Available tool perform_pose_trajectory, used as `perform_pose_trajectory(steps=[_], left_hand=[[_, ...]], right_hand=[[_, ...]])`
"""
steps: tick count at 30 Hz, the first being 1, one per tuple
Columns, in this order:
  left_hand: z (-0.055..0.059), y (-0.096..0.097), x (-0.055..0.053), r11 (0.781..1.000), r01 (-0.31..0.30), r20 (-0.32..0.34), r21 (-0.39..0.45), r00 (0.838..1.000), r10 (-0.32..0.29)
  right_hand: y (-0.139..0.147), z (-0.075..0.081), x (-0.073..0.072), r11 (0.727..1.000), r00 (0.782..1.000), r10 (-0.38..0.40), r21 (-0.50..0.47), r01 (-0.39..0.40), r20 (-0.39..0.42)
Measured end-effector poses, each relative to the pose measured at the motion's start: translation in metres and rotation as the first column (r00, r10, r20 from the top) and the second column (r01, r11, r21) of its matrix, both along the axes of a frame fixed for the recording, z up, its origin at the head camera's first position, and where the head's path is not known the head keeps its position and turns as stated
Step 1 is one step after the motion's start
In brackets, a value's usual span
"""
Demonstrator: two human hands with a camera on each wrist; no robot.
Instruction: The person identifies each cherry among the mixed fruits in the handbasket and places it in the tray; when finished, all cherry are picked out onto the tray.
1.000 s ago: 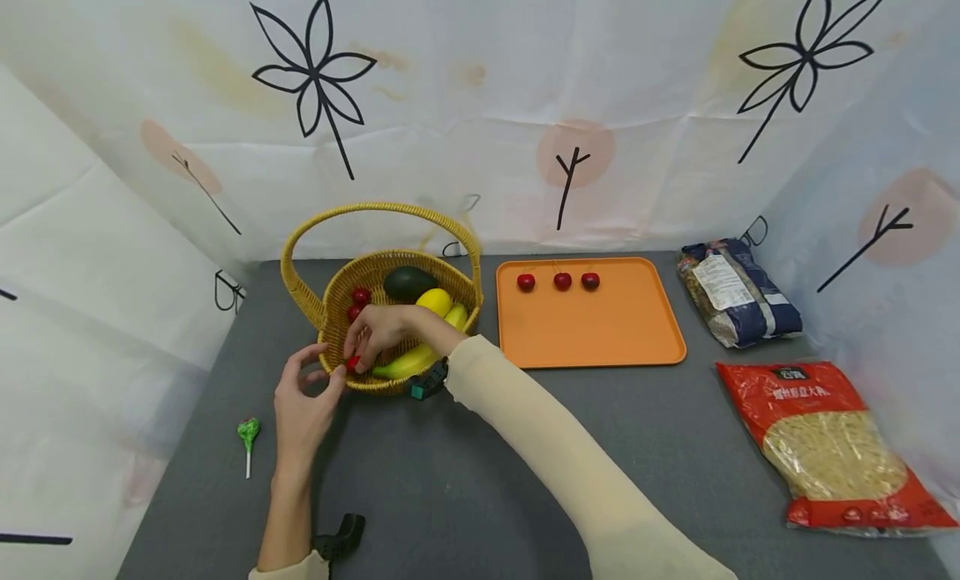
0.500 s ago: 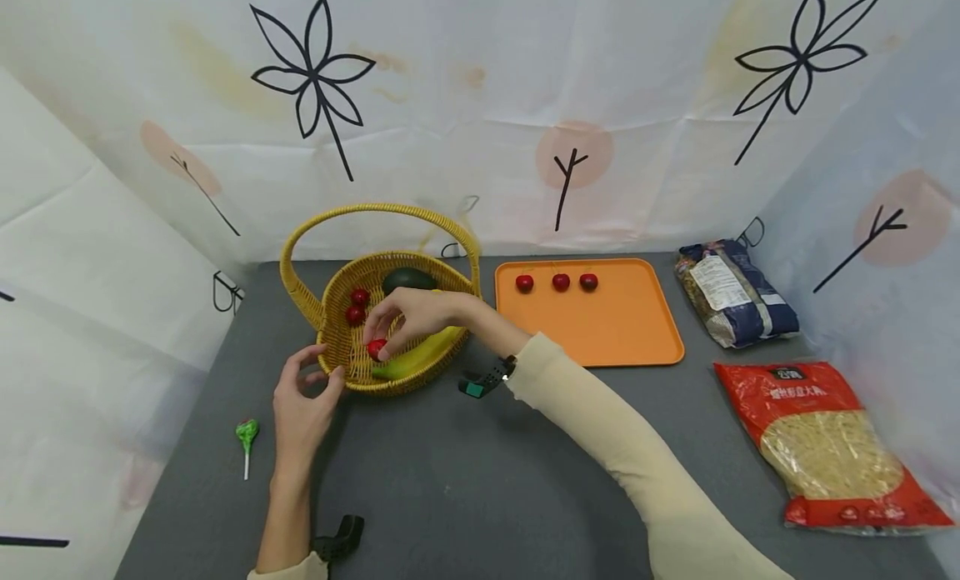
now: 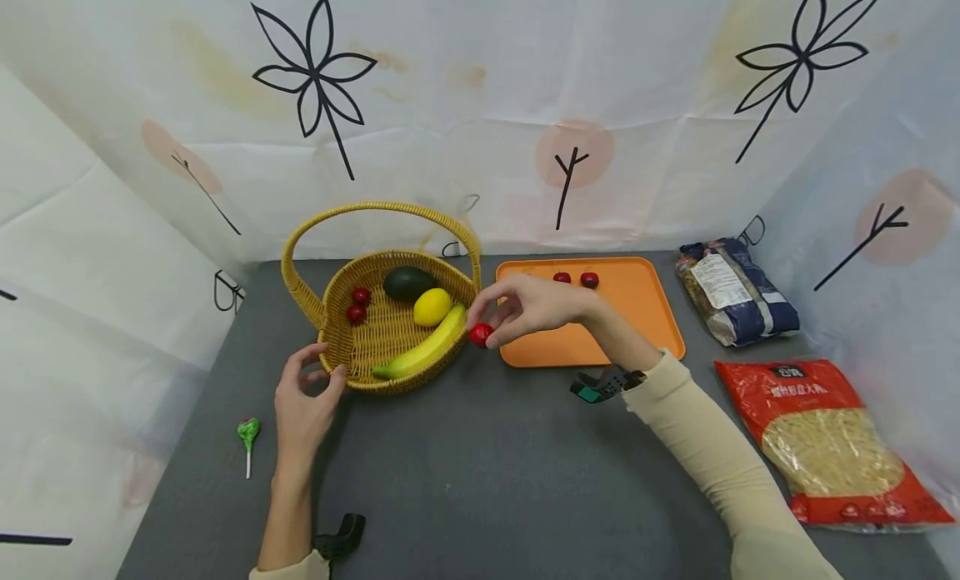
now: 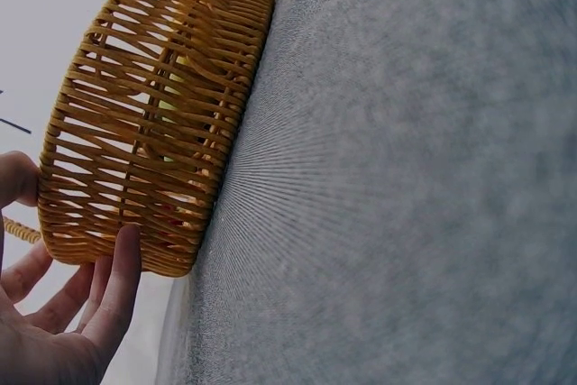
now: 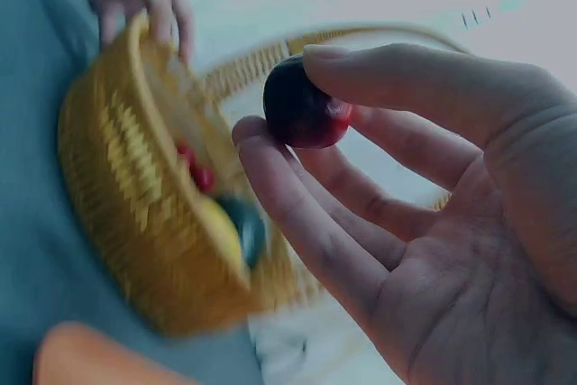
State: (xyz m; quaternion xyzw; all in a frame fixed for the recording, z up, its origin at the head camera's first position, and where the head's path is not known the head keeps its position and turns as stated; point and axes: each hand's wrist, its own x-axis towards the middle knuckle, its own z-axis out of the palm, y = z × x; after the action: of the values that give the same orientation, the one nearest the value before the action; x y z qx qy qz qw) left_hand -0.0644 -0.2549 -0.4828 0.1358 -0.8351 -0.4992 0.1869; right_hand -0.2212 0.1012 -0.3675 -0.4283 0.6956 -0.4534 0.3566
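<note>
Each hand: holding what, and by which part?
Right hand: a cherry, pinched by its round sides. Left hand: the basket, gripped by its near-left rim.

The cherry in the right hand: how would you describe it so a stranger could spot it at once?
Start in the head view at the yellow basket, with the orange tray to its right. Between the two shows the cherry, red and round, pinched by the right hand. It is the only one held: the other cherries lie in the basket or on the tray.
</note>
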Motion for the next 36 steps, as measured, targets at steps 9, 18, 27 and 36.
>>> perform_pose_trajectory(steps=[9,18,27,36], left_hand=[[0.002,0.001,-0.001,1.0,0.011,-0.001,0.008,1.0,-0.011],[0.001,0.001,-0.001,1.0,0.012,-0.021,0.011,1.0,-0.011],[0.001,0.001,0.0,1.0,0.009,-0.021,0.004,1.0,-0.009],[0.001,0.0,0.001,1.0,0.009,-0.019,0.01,1.0,-0.009]], right_hand=[[0.045,-0.061,-0.006,0.923,0.916,-0.368,0.057,0.38,-0.16],[0.049,-0.101,-0.005,0.847,0.79,-0.482,0.03,0.531,-0.378],[0.05,-0.107,-0.004,0.852,0.811,-0.485,0.032,0.523,-0.326],[0.051,-0.102,-0.001,0.852,0.817,-0.477,0.058,0.521,-0.324]])
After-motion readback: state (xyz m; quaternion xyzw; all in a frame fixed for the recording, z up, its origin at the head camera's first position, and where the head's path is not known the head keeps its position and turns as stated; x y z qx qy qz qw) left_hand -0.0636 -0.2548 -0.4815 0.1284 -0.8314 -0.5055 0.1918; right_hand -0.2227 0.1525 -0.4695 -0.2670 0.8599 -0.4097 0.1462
